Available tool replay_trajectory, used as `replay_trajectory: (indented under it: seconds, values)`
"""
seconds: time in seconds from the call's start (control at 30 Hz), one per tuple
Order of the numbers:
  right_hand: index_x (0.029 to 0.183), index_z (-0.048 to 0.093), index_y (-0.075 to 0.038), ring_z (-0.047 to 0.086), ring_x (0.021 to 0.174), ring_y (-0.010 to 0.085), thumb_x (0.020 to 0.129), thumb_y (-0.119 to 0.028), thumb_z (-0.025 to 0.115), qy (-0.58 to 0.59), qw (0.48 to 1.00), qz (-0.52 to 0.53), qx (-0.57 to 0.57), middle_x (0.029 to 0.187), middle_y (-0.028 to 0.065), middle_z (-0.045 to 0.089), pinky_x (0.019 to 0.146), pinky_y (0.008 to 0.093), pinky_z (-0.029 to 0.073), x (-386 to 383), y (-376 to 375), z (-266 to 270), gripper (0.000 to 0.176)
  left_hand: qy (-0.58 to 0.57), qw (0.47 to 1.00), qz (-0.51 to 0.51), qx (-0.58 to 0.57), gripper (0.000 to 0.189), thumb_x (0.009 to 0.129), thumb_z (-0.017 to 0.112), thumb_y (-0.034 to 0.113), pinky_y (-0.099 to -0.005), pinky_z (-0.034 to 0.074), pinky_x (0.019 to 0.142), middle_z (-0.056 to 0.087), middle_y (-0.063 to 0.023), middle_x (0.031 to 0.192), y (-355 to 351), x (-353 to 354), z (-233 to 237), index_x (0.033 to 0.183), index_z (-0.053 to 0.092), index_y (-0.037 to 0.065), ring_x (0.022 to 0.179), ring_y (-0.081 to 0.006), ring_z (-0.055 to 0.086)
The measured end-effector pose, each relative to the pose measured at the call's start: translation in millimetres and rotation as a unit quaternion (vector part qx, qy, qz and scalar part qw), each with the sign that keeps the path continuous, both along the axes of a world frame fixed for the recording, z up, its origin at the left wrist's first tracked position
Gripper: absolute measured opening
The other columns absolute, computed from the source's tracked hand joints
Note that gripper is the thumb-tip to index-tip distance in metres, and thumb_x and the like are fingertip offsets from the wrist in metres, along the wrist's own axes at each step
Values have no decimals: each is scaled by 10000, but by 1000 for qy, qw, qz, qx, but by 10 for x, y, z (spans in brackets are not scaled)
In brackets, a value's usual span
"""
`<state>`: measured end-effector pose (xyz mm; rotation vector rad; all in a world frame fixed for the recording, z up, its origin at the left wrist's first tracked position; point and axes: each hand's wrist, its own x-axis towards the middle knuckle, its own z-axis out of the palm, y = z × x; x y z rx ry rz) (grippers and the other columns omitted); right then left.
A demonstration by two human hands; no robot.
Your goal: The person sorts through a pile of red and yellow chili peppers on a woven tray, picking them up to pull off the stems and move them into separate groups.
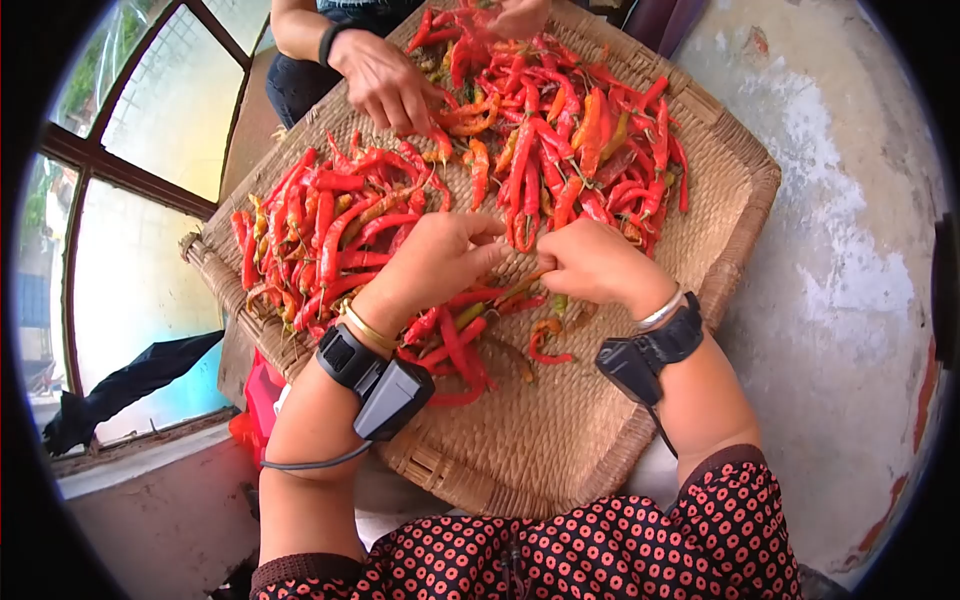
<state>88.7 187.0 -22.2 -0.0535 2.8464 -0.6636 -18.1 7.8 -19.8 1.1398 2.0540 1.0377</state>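
My left hand [435, 262] hovers over the middle of the chili peppers, fingers curled. A small gap shows between its thumb and fingertips, with nothing visible in it. Close by on the right, my right hand [598, 262] pinches the end of a yellowish-brown chili pepper [522, 288]; its fingers partly hide the tip. Under my left wrist lies a small group of red chili peppers [455, 340]. A curled orange-red chili pepper [545, 345] rests on the woven tray [530, 430] below my right hand.
A large heap of red chili peppers [560, 120] covers the tray's far right, and another heap [320, 230] its left. Across the tray, another person's hand [385, 85] touches the peppers. A window [140, 290] stands left; concrete floor [830, 300] lies right.
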Motion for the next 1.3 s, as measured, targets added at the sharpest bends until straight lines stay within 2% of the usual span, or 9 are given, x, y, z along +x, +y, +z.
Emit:
replay_trajectory:
  seconds: [0.1,0.17,0.27,0.5,0.63,0.73,0.83,1.1,1.3]
  values:
    - [749,611,-6,592,587,141,688,-101,617,10,978,-85,-189,631,97,607,545,281,454,-26,84,143,113,-82,996,-17,-3,315,876,580,257,-237,461,588,578,0,744,2,-31,22,1038,595,-12,672,-56,513]
    - [768,616,2,585,593,111,711,-94,625,22,971,-95,-218,639,68,618,552,267,456,-27,103,172,112,-108,993,-21,41,240,842,608,233,-287,453,595,575,-71,668,12,-7,-39,902,618,1,634,-94,506]
    - [800,622,-5,563,605,75,765,-106,626,-6,956,-118,-268,653,25,611,553,249,456,-25,79,222,106,-156,986,-54,-32,227,868,594,211,-193,399,528,547,58,688,9,9,52,945,622,0,621,-22,461]
    - [956,587,6,537,593,66,818,-110,604,-55,896,-169,-406,713,9,584,539,226,449,-32,22,236,180,-258,966,29,-14,255,890,544,246,-187,359,459,557,23,617,-14,-42,123,770,617,34,498,-34,442]
    - [1007,581,31,579,634,104,817,-175,625,42,863,-258,-433,731,53,606,553,254,475,-60,84,116,284,-330,893,211,224,294,907,492,254,-187,355,448,571,20,607,-34,-168,278,815,616,3,481,-39,454]
    - [975,603,-8,613,656,163,782,-219,647,47,939,-171,-296,728,84,635,621,302,483,-57,60,73,290,-266,903,280,188,250,875,527,244,-264,426,476,614,-54,628,28,-118,112,851,609,10,489,-138,531]
    - [965,602,-7,595,650,144,784,-176,645,20,970,-92,-225,716,68,622,614,285,472,-22,-4,112,251,204,977,27,-49,308,754,635,247,-390,480,594,591,-157,702,-13,23,32,997,603,61,607,-261,582]
    - [948,608,-38,627,706,247,759,-256,647,4,986,-80,-148,753,117,641,648,343,486,13,-28,67,291,400,889,-118,-188,463,619,719,283,-373,418,798,544,-44,1037,-166,336,33,1033,585,128,997,-233,482]
    - [949,607,-40,628,707,253,761,-240,634,8,989,-61,-131,756,125,641,648,342,487,-19,-54,70,276,392,892,-127,-186,292,641,692,271,-371,425,747,577,-44,876,-70,171,-103,881,622,120,905,-229,534]
